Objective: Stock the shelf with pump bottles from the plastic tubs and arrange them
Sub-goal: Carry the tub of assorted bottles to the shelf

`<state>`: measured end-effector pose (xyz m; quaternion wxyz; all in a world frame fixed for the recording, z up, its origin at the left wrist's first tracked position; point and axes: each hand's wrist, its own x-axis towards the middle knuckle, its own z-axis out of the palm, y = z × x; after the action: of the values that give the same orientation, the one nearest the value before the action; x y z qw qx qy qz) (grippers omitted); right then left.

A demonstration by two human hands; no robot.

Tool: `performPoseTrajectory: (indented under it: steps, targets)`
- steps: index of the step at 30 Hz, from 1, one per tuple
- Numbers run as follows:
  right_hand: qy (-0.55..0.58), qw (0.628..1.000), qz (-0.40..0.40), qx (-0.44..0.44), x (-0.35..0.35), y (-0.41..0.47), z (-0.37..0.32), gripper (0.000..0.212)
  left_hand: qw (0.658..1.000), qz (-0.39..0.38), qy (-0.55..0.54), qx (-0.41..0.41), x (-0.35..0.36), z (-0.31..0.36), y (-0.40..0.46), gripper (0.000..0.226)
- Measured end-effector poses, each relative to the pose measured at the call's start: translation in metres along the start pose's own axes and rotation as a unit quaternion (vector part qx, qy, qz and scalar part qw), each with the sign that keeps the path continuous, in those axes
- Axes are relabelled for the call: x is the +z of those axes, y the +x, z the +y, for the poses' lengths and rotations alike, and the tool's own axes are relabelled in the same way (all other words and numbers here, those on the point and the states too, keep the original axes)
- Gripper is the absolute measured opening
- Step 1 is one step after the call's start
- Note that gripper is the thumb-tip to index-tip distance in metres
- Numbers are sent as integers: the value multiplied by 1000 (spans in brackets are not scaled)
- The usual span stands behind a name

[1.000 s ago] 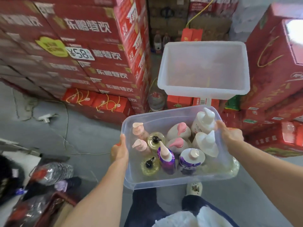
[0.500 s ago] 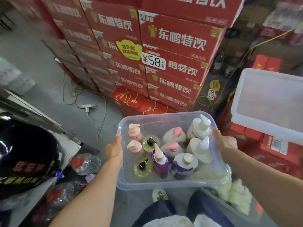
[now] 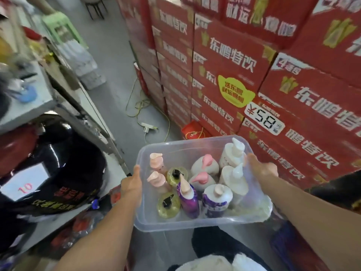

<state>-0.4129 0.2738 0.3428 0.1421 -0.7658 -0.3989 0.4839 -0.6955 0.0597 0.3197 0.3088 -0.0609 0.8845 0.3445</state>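
I carry a clear plastic tub point(image 3: 187, 224) in front of my body. My left hand point(image 3: 131, 185) grips its left rim and my right hand point(image 3: 261, 170) grips its right rim. Several pump bottles stand upright inside: white ones point(image 3: 233, 180) at the right, pink-capped ones point(image 3: 159, 178) at the left, a purple one point(image 3: 188, 200) in the middle and yellow ones with black pumps point(image 3: 168, 205). A grey metal shelf point(image 3: 58, 106) runs along the left, with dark packaged goods on its lower levels.
A tall stack of red drink cartons point(image 3: 234, 75) with a 58 price tag fills the right side. A yellow cable and white power strip point(image 3: 147, 127) lie on the grey floor of the aisle. A green stool point(image 3: 58, 26) stands far back.
The view has swung left: the shelf now fills the left side, the carton stack has moved right and the white empty tub is out of sight. Both hands keep holding the tub.
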Motion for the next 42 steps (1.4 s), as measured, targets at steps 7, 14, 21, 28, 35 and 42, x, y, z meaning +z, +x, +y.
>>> performPoseTrajectory:
  steps: [7,14,21,28,35,42]
  targets:
    - [-59,996,-34,-63,74,36,-129,84,995,38,-87,-7,-2,82,67,66]
    - [-59,993,-48,-87,172,71,-240,89,989,102,-96,-56,-19,173,164,78]
    - [-73,992,-53,-90,291,98,-348,81,984,87,-129,-82,-40,253,291,85]
    - [-66,992,-61,-83,377,112,-436,90,978,106,-155,-86,-68,335,376,76]
    - [-67,989,-92,-91,466,134,-530,87,965,128,-198,-116,-90,415,459,77]
    - [-59,983,-128,-118,558,153,-629,80,948,158,-249,-119,-108,475,569,93]
